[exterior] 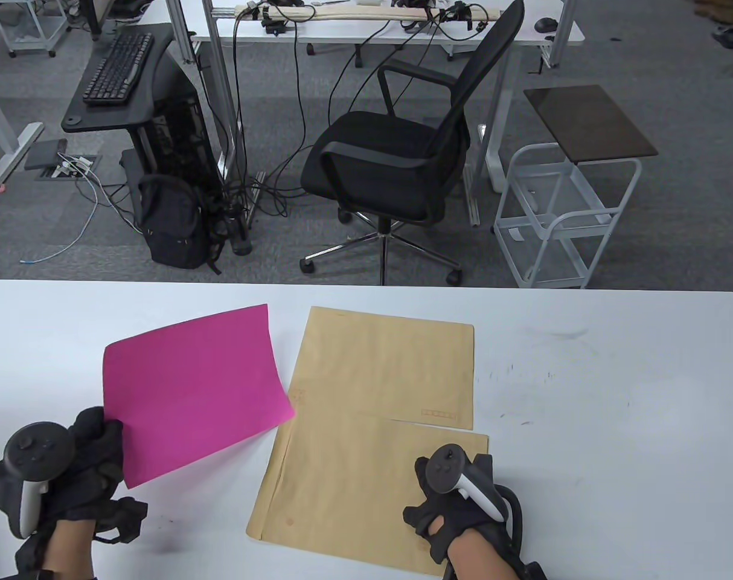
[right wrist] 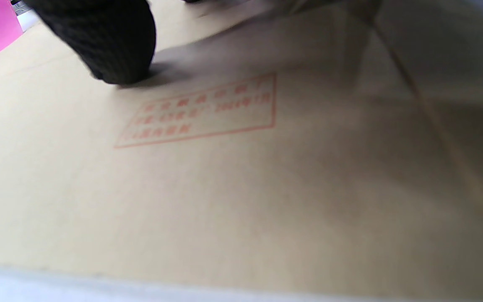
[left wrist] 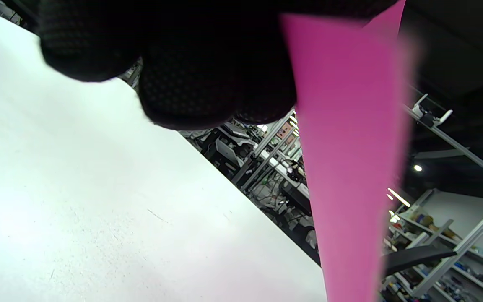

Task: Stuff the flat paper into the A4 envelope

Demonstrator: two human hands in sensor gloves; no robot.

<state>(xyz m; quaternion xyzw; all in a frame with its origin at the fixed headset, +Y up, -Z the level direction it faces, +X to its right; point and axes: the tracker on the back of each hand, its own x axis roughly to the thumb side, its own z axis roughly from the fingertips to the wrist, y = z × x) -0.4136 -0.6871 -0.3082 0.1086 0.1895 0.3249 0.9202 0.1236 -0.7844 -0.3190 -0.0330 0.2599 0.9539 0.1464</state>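
Observation:
My left hand (exterior: 98, 444) grips a pink sheet of paper (exterior: 191, 389) by its near left edge and holds it lifted above the table, its right corner over the envelopes. In the left wrist view the pink paper (left wrist: 350, 167) hangs beside my gloved fingers (left wrist: 208, 79). Two brown A4 envelopes lie on the white table: a near one (exterior: 342, 489) and a far one (exterior: 390, 368), overlapping. My right hand (exterior: 445, 513) rests on the near envelope's right part. In the right wrist view a fingertip (right wrist: 107, 46) presses the near envelope (right wrist: 233, 188) by a red printed box (right wrist: 199, 113).
The white table (exterior: 614, 423) extends to the right of the envelopes. Beyond its far edge stand a black office chair (exterior: 396, 157), a white cart (exterior: 572, 205) and a black backpack (exterior: 173, 223) on the floor.

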